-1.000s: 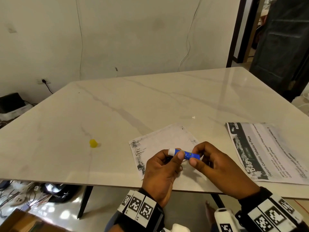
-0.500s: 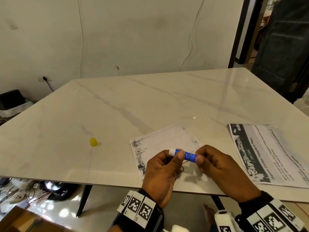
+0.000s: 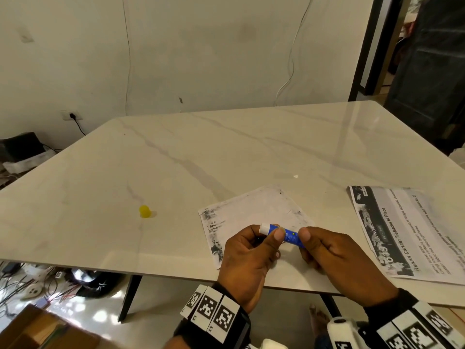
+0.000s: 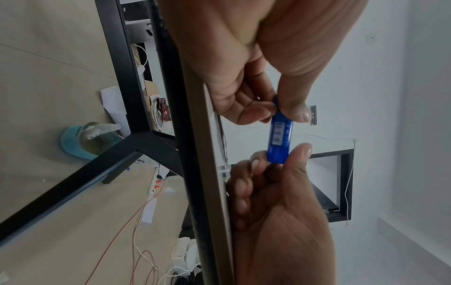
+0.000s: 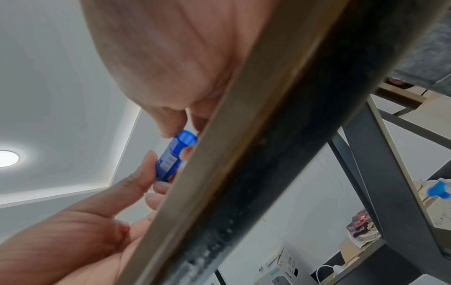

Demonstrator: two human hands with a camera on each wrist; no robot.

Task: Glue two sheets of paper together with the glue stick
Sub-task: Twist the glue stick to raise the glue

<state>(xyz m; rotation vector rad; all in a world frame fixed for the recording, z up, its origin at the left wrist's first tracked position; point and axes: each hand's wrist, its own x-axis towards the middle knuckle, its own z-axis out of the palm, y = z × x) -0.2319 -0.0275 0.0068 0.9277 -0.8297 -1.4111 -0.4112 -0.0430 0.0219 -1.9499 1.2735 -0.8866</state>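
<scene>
A blue glue stick (image 3: 289, 236) with a white tip lies level between both hands, just above the small printed sheet (image 3: 254, 210) near the table's front edge. My left hand (image 3: 270, 235) pinches the stick near its white tip, thumb on top. My right hand (image 3: 305, 241) pinches its blue base end. In the left wrist view the glue stick (image 4: 279, 135) runs from my left thumb (image 4: 296, 113) down to the right hand's fingertips (image 4: 301, 152). The right wrist view shows the glue stick (image 5: 171, 160) partly behind the table edge. A larger printed sheet (image 3: 407, 233) lies to the right.
A small yellow cap (image 3: 145, 211) stands on the marble table (image 3: 176, 159) to the left of the sheets. A white crumb (image 3: 295, 176) lies beyond the small sheet. Cables and boxes clutter the floor (image 3: 37, 290) under the table's left side.
My right hand's fingers have drawn in closer round the stick's base end. The stick has stayed over the small sheet, and the left hand's hold looks the same.
</scene>
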